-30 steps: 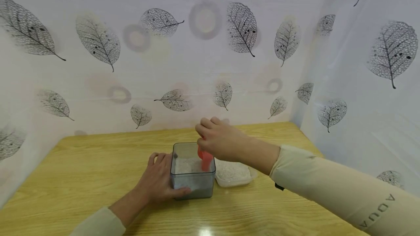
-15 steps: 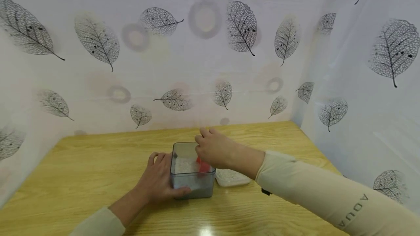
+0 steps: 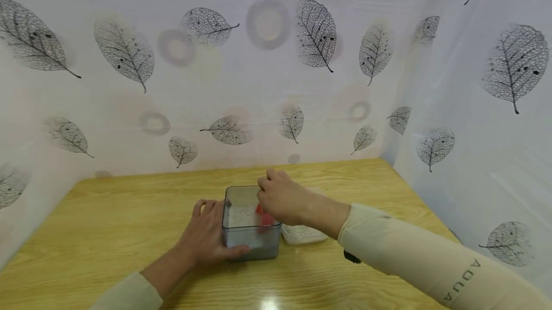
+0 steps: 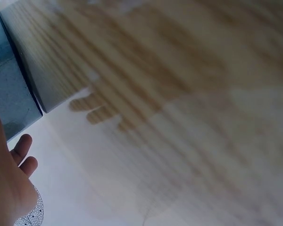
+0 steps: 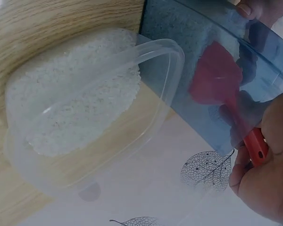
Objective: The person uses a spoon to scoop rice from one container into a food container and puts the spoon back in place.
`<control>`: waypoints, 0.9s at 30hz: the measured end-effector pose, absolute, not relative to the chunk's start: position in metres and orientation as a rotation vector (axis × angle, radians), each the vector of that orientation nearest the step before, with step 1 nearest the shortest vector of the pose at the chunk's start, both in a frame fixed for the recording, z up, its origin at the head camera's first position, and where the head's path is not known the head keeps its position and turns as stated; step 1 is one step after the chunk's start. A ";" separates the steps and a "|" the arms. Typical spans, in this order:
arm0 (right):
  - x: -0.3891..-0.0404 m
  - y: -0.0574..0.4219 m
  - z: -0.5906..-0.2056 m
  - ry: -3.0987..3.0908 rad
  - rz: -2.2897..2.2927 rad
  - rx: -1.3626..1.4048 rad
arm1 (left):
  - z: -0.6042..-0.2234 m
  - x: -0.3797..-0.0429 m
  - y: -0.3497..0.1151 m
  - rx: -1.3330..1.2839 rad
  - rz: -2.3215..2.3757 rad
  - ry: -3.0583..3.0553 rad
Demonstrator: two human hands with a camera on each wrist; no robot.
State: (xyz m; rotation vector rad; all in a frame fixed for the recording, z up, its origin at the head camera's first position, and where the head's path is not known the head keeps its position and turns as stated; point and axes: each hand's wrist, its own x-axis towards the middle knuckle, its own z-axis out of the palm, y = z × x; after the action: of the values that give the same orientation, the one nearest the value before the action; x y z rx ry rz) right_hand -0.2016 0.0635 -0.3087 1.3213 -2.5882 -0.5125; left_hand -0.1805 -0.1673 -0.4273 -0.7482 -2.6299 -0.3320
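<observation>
A clear grey square container (image 3: 252,240) with white rice (image 3: 242,216) in it stands on the wooden table. My left hand (image 3: 204,238) grips its left side, thumb along the front wall and fingers by the far left side. In the left wrist view only part of that hand (image 4: 12,183) shows beside the container (image 4: 12,89). My right hand (image 3: 284,200) holds a red scoop (image 5: 217,77) by its handle. The scoop's blade is down inside the container, seen through the wall in the right wrist view. Several right fingers are hidden behind the palm (image 5: 269,188).
A shallow clear plastic tub (image 5: 162,101) with more rice (image 5: 80,94) sits right beside the container, partly under my right forearm in the head view. The wooden table (image 3: 129,223) backs onto a leaf-printed curtain (image 3: 267,85), which also runs along the right side.
My right hand has lowered the scoop deeper into the container, and the forearm has come down over the tub. Over the last half second it barely shifts. My left hand stays in place.
</observation>
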 end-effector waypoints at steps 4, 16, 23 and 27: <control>-0.205 0.068 -0.314 -2.549 -0.339 1.362 | -0.427 -0.180 -0.168 -0.751 -0.325 -2.637; -0.206 0.073 -0.324 -2.624 0.096 1.335 | -0.427 -0.181 -0.169 -0.753 -0.324 -2.645; -0.203 0.076 -0.328 -2.695 0.332 1.239 | -0.428 -0.181 -0.169 -0.754 -0.328 -2.638; -0.202 0.079 -0.332 -2.720 0.466 1.157 | -0.428 -0.181 -0.169 -0.763 -0.321 -2.627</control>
State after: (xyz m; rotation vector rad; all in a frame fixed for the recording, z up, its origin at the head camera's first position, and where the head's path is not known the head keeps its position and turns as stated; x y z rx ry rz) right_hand -0.2019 0.0791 -0.3318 1.1566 -2.7195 0.4658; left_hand -0.1813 -0.1691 -0.4278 -0.7632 -2.6274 -0.3208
